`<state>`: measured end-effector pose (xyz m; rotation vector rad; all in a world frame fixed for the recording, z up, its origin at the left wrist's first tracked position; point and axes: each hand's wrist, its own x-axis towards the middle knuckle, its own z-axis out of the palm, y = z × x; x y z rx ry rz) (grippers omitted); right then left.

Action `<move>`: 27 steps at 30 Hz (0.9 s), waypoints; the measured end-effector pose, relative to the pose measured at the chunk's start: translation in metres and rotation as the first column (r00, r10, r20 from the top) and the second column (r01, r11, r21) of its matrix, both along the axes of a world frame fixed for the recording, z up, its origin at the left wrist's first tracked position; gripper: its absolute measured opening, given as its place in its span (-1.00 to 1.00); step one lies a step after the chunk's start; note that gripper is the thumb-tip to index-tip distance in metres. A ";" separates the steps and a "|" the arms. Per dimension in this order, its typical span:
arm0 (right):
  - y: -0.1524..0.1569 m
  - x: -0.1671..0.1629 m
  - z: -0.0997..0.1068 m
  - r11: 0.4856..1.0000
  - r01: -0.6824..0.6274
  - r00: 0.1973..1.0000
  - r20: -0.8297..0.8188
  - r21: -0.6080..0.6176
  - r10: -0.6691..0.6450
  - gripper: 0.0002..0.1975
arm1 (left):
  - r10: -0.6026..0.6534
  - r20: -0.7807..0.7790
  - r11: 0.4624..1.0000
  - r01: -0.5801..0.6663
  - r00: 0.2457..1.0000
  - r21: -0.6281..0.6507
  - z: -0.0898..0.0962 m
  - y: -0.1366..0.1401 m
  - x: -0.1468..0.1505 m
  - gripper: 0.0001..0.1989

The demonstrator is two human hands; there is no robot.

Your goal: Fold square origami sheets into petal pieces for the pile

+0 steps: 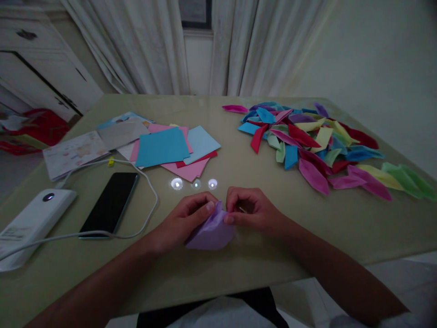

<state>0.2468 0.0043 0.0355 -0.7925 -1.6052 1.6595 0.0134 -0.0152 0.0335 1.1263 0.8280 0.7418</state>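
I pinch a folded purple paper (213, 237) in front of me, just above the near part of the surface (273, 259); my left grip (191, 217) is closed on its upper left side, thumb lying flat along it — my right grip (253, 210) nips its upper right edge between thumb and finger, other fingers curled. From that paper, a heap of folded papers (309, 145) spreads at 2 o'clock, in pink, red, blue, yellow, green and purple; flat coloured sheets (163, 148) overlap at 11 o'clock; a printed booklet (77, 152) lies at 10 o'clock; a phone (109, 202) rests between 9 and 10, its near end crossed by a white cable (155, 196); a white power bank (37, 223) sits at 9. Farther out at 10 o'clock, off the surface, is a red bag-like container (43, 125) with pale stuff at its top — I cannot tell what.
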 end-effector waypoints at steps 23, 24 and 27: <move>0.003 0.007 0.000 0.968 0.112 0.994 -0.020 0.224 -0.110 -0.75 | 0.168 0.059 0.937 -0.178 0.984 0.302 0.004 -0.006 0.001 -0.80; 0.003 0.007 0.000 0.969 0.110 0.994 -0.027 0.220 -0.107 -0.76 | 0.151 0.060 0.937 -0.162 0.987 0.309 0.004 -0.005 0.000 -0.79; 0.003 0.006 0.002 0.976 0.098 0.994 -0.062 0.192 -0.088 -0.78 | 0.046 0.066 0.931 -0.066 0.997 0.360 0.004 -0.002 -0.004 -0.71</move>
